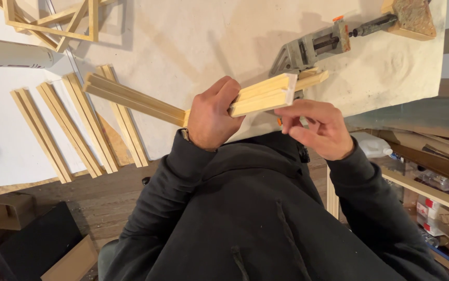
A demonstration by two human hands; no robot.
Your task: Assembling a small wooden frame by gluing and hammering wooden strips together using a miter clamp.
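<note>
The table [193,31] carries a pale, dusty cover. At its left lie several mitred wooden moulding strips [79,127] side by side; an assembled wooden frame [53,23] sits at the upper left. Towards the right, a grey corner clamp [307,49] rests on the table. Shelving [432,192] with small containers stands at the far right. The left hand [211,117] is raised above the table edge, fingers clamped around a bundle of moulding strips [146,101]. The right hand [320,127] has its fingers loosely apart, fingertips touching the bundle's mitred end.
</note>
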